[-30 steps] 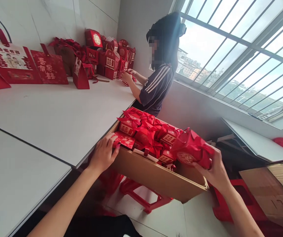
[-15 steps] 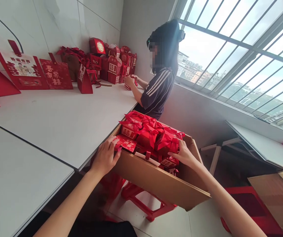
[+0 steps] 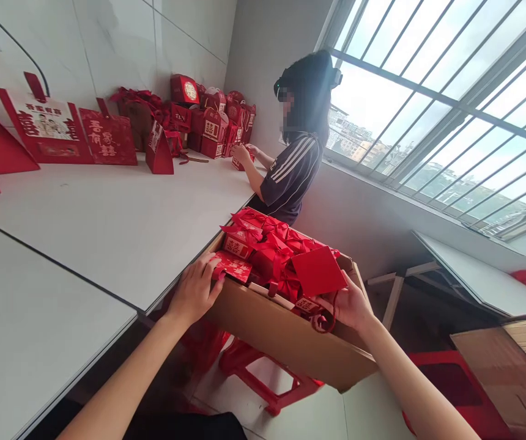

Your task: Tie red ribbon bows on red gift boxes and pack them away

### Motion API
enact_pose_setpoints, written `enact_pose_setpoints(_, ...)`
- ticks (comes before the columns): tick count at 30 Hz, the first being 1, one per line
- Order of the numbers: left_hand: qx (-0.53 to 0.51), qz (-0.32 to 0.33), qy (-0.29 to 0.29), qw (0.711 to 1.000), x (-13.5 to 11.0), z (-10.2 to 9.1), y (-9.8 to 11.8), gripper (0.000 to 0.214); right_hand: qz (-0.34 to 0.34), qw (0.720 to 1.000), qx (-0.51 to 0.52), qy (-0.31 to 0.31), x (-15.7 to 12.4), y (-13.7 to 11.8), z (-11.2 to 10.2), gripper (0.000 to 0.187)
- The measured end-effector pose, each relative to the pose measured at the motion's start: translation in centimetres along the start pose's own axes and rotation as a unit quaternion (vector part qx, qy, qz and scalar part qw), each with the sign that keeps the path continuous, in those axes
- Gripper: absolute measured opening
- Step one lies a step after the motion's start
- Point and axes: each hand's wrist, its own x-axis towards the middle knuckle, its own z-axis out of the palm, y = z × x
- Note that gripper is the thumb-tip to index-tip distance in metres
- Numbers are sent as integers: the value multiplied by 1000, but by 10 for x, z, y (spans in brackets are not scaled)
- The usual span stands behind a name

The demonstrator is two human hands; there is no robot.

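A brown cardboard carton point(image 3: 285, 336) rests on a red plastic stool point(image 3: 267, 379) beside the white table point(image 3: 107, 220). It is filled with several red gift boxes point(image 3: 263, 244) tied with ribbons. My left hand point(image 3: 195, 289) grips the carton's near left corner, fingers closed over the rim and touching a flat red box point(image 3: 232, 267). My right hand point(image 3: 350, 304) is closed on a red gift box point(image 3: 318, 272), lifted and tilted above the carton's right side, its ribbon dangling below.
Another person point(image 3: 290, 159) sits at the table's far end, handling a small red box. More red gift boxes point(image 3: 208, 119) and red paper bags point(image 3: 107, 135) line the wall. A window runs along the right; a flat cardboard sheet point(image 3: 515, 366) lies low right.
My right hand set a ribboned red box down into the carton, then gripped another red box and lifted it up, tilted. My left hand stayed on the carton's corner.
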Motion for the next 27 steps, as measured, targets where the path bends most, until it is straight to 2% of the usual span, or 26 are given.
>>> enact_pose_setpoints(3,5,4,6,1000,0,1,-1,34,-15,999,-42,17,-3,1,-2,35)
enact_pose_setpoints(6,-2,0,5,1000,-1,2,-1,33,-120,979,-153,59,0,0,-12,42)
enact_pose_setpoints(7,-4,-2,6,1000,-1,2,-1,33,-171,958,-215,79,2,0,-16,45)
enact_pose_setpoints(9,-4,-2,9,1000,-1,2,-1,32,-253,890,-364,108,11,1,-25,57)
enact_pose_setpoints(12,3,0,8,1000,-2,3,-1,32,-296,764,-566,91,33,10,-34,68)
enact_pose_setpoints(14,2,-1,6,1000,-2,3,-1,32,-312,703,-634,79,53,19,-34,66)
enact_pose_setpoints(17,-12,-3,3,1000,-2,2,-1,34,-314,649,-685,107,79,30,-29,66)
enact_pose_setpoints(20,-28,-10,-4,1000,-2,1,-1,34,-300,630,-707,117,88,29,-22,69)
enact_pose_setpoints(22,-37,-20,-14,999,-3,2,0,35,-270,611,-736,108,85,22,-17,79)
enact_pose_setpoints(23,-41,-28,-21,999,-4,1,1,37,-247,588,-762,111,82,18,-14,85)
enact_pose_setpoints(25,-49,-51,-38,997,-5,-2,5,45,-217,520,-815,133,77,10,-6,94)
enact_pose_setpoints(27,-57,-72,-59,994,-3,-10,11,57,-253,460,-837,153,80,8,6,89)
